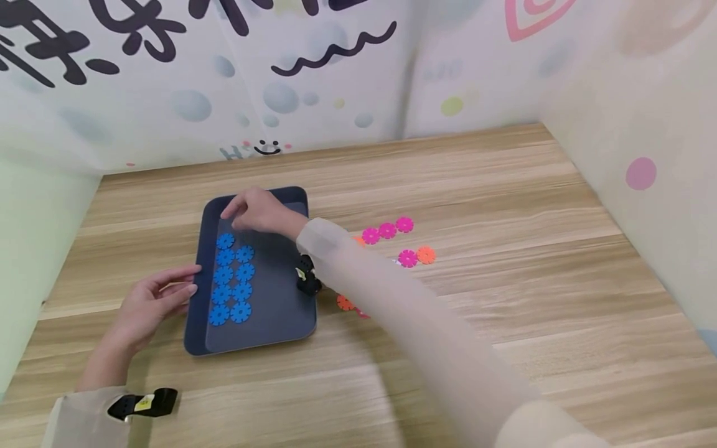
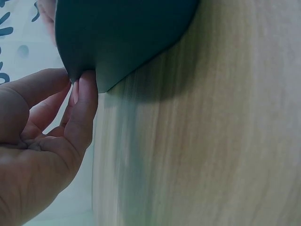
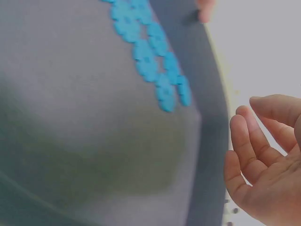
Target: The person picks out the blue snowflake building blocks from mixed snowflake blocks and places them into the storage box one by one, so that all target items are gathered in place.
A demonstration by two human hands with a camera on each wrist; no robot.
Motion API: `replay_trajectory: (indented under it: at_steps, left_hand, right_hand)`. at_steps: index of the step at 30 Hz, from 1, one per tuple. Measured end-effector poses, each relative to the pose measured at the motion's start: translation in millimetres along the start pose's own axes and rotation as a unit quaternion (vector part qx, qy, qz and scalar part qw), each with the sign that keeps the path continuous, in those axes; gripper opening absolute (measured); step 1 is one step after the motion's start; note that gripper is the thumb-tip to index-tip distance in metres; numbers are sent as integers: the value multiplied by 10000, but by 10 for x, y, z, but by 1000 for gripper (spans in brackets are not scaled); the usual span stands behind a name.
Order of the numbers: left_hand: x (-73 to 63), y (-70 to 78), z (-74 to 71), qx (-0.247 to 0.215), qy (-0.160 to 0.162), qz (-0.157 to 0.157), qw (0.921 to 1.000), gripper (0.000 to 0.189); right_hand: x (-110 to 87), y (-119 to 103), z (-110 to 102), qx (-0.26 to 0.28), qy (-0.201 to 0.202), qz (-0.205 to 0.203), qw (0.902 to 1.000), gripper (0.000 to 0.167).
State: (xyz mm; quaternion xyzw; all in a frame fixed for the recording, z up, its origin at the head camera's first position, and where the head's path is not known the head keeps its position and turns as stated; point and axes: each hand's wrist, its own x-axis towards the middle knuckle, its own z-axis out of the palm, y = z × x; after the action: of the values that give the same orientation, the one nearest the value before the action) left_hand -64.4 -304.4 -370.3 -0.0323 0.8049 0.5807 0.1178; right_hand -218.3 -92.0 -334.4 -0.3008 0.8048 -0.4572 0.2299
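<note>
A dark grey tray [image 1: 280, 274] lies on the table. Toward its left side are two columns of blue notched plastic discs [image 1: 241, 312], lying flat and close together. My left hand [image 1: 150, 305] pinches the tray's left rim between thumb and fingertips, and the left wrist view shows them at the tray edge [image 2: 122, 37]. Over the far left part of the tray hovers my right hand [image 1: 257, 211], beyond the farthest blue disc. Its fingers are loosely bent with nothing visible between them, as the right wrist view [image 3: 268, 155] also shows.
Right of the tray lie pink discs [image 1: 387, 231] and orange discs [image 1: 426, 255], some partly hidden by my right sleeve [image 1: 392, 305]. Printed wall panels [image 1: 347, 124] stand along the back and sides of the wooden table [image 1: 532, 280].
</note>
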Motion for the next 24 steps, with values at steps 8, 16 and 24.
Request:
replay_trajectory:
  at_steps: [8, 16, 24]
  left_hand:
    - [-7, 6, 6, 149, 14, -19, 9999, 39]
    - [3, 0, -7, 298, 36, 57, 9995, 37]
    - [7, -9, -7, 111, 35, 35, 9999, 36]
  right_hand:
    - [-148, -97, -306, -77, -340, -275, 9990, 27]
    - [-337, -62, -536, -11, -278, -532, 9982, 26]
    - [-579, 62, -733, -417, -268, -760, 9959, 23]
